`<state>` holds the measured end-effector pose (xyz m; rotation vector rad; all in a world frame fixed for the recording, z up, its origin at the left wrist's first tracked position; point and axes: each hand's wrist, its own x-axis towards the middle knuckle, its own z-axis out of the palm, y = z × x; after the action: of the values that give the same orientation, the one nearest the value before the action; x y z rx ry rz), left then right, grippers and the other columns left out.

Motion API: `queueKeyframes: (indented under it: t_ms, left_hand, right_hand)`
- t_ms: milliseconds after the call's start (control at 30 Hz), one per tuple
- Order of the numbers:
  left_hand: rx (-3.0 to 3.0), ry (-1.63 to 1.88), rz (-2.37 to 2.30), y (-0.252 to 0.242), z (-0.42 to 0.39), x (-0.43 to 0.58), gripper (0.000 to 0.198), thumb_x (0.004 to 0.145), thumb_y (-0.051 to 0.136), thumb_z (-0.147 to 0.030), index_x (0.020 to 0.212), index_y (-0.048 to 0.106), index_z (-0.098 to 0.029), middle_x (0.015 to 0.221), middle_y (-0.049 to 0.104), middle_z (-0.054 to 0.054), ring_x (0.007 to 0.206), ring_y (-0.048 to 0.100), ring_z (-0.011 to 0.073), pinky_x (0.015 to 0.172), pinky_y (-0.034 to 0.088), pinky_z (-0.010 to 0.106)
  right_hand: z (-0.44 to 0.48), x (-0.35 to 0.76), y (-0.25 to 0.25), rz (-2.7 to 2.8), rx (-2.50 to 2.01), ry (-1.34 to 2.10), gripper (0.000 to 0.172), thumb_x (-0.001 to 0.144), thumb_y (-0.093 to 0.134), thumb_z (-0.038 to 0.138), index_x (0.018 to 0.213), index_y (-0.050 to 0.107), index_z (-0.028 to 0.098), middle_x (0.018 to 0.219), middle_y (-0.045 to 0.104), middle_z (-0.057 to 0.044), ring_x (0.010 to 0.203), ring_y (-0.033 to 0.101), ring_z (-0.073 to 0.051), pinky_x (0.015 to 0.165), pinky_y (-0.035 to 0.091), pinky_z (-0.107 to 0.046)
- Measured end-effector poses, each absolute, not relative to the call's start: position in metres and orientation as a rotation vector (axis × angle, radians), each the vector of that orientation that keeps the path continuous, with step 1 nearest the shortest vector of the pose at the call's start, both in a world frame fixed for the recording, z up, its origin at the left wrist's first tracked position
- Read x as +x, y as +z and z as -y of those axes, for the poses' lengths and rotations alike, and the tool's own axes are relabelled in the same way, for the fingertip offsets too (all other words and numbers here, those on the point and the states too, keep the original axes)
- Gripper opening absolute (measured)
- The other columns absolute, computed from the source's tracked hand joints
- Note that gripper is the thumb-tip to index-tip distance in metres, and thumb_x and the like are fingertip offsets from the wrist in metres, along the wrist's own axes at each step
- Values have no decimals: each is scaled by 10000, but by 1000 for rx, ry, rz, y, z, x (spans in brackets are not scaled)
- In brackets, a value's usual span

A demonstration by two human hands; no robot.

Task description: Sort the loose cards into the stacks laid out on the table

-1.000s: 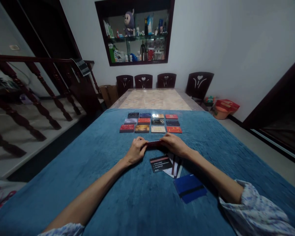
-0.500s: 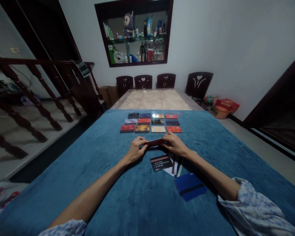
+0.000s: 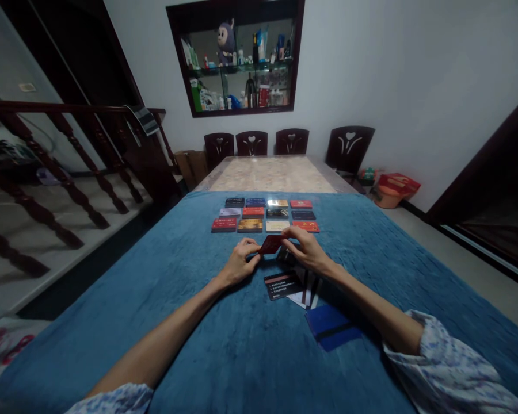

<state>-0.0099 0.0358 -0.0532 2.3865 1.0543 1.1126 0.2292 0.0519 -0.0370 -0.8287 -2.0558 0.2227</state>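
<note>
Between both hands a dark red card (image 3: 271,244) is held tilted just above the blue cloth. My left hand (image 3: 242,261) pinches its left edge with thumb and fingers. My right hand (image 3: 307,250) grips its upper right corner. Under my right hand lies a dark card (image 3: 286,255), partly hidden. Nearer to me are a black card with white print (image 3: 282,286), overlapping white cards (image 3: 303,298), and blue cards with a dark stripe (image 3: 334,328). Beyond the hands, stacks of cards stand in three rows, among them a red stack (image 3: 223,225) and a gold-brown stack (image 3: 250,225).
The blue cloth (image 3: 190,345) covers the near part of the table, whose marble-like top (image 3: 276,173) shows beyond. Dark chairs (image 3: 349,148) line the far side. A wooden railing (image 3: 69,107) runs along the left, and an orange tub (image 3: 388,196) sits on the floor at right.
The red card has tipped from nearly edge-on to showing more of its face. My right hand has shifted up slightly, uncovering a dark card beneath. My left hand has barely moved.
</note>
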Motion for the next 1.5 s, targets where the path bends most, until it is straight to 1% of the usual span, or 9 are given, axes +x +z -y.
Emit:
queueKeyframes:
  t_ms: [100,233,367,467,567,833,1167,1267,1500]
  left_hand:
    - [2394,1204,-1047,-53,-34,-10,230,854,599,-141,1047,722,-170,950,681,76,977,610,209,897,520,367]
    - [2426,1359,-992,-50,-30,-9,237,879,598,-179,1101,681,-185,934,696,63,939,597,203,879,522,372]
    - [2459,1436,-946,-45,-26,-7,216,899,601,-203,1106,659,-188,926,702,56,928,589,200,866,520,372]
    - [2475,1470,-909,-45,-25,-5,137,897,618,-204,1025,663,-183,893,693,49,912,586,196,849,518,357]
    - [2477,1465,-890,-46,-24,-4,63,884,632,-184,942,657,-177,867,675,42,888,583,187,827,516,336]
    - [2452,1186,-980,-51,-23,-3,91,839,619,-135,915,616,-185,902,643,40,904,602,185,854,511,330]
    - [2417,1254,-1076,-54,-28,-6,100,819,587,-95,864,571,-182,833,600,14,827,586,167,798,503,305]
    - [2397,1242,-1144,-56,-30,-8,132,816,570,-80,895,570,-186,852,609,15,842,587,173,823,502,319]
    - [2448,1165,-1161,-53,-30,-8,330,826,539,-48,1115,622,-184,930,637,48,882,586,193,862,503,358]
  right_hand:
    - [-49,229,-31,2087,-810,-72,158,966,500,235,1023,640,190,892,675,-82,836,585,-208,766,447,-351]
    - [-42,228,-20,2194,-727,-462,197,981,497,194,1071,671,205,840,693,-58,860,529,-212,816,380,-374]
    - [-36,223,-14,2289,-679,-637,207,982,534,232,1129,680,232,795,679,-40,864,487,-212,842,338,-380]
    - [-35,218,-16,2334,-658,-642,196,988,546,293,1116,690,259,783,668,-29,848,473,-206,847,326,-377]
    - [-36,215,-20,2356,-609,-605,190,997,529,289,1067,701,246,788,667,-30,840,468,-199,832,327,-364]
    - [-33,212,-26,2425,-693,-395,226,1004,490,272,949,705,229,799,657,-53,865,481,-213,850,353,-374]
    - [-37,223,-28,2393,-780,-359,233,995,463,220,1061,687,209,843,700,-70,881,500,-226,849,336,-383]
    - [-42,227,-33,2393,-813,-370,231,994,461,214,1087,672,199,874,714,-71,877,501,-226,841,327,-380]
    - [-46,228,-41,2421,-916,-360,187,951,524,201,1081,658,200,964,726,-94,904,518,-244,825,328,-386]
